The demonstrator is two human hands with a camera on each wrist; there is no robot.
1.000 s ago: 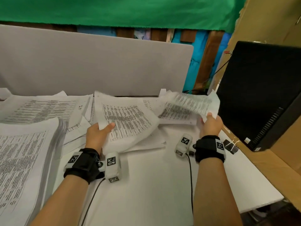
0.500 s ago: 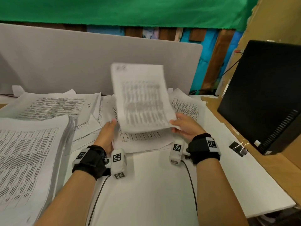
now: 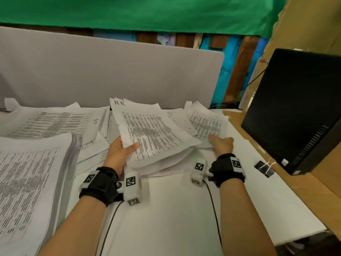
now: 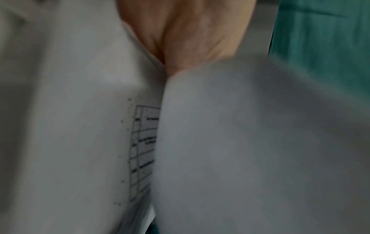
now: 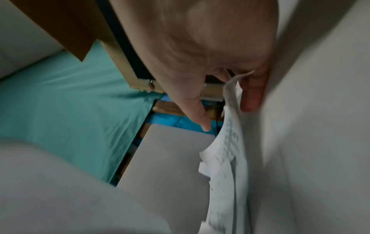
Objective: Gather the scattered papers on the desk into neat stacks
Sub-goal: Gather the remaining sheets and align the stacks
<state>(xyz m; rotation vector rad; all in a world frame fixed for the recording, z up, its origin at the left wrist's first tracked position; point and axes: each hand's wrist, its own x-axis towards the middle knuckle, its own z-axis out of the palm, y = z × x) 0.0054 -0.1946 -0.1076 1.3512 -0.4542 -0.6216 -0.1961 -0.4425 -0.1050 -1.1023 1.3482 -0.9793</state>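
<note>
Released by my right hand (image 3: 221,145), the white printed paper sheaf (image 3: 153,133) rests pinched in my left hand (image 3: 120,152). My right fingers (image 5: 198,114), straight, straddle a loose printed sheet (image 3: 206,122) just right of that grip. I'd pinch its corner.

Surface (image 3: 175,209) carried 1 tall stack (image 3: 27,182) at near left, with spread sheets (image 3: 55,122) behind it. 1 centre bundle (image 3: 153,133) lay over further sheets, left hand (image 3: 118,150) at its near-left corner. Loose sheets (image 3: 208,122) lay to its right, under right hand (image 3: 222,145). Partition (image 3: 110,71) stood behind all. Computer case (image 3: 295,108) stood far right, binder clip (image 3: 263,168) near its front corner.
</note>
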